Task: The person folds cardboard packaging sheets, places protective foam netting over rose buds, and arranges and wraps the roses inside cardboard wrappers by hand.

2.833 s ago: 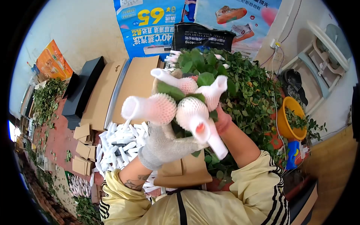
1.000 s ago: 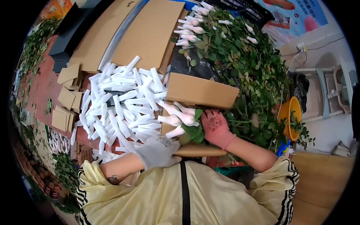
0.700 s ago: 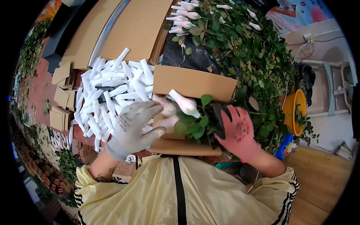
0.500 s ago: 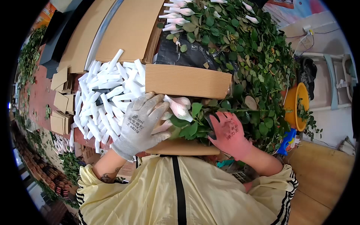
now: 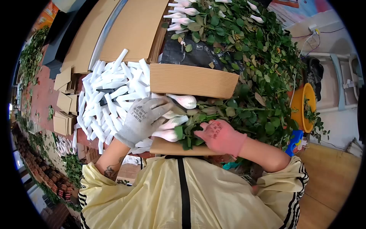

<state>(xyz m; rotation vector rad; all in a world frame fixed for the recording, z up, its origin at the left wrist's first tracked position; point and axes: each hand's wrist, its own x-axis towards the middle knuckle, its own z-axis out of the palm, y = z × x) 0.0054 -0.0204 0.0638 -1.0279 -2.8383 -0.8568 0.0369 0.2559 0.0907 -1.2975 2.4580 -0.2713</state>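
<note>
Left hand point(image 5: 142, 118), in the head view, rests bent-fingered against sleeved flower buds point(image 5: 167, 135) above cardboard point(image 5: 183, 149); right hand point(image 5: 221, 135) curls over their leafy stems point(image 5: 187, 139), seemingly aligning them lightly. Whether either grips, I cannot tell.

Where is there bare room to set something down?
Mostly bare red tabletop between small brown cardboard pieces and green leaf pile; large brown cardboard sheet right of silver strip. Crowded: white foam sleeves, green leafy stems, around grey-gloved left hand and red-gloved right hand.
</note>
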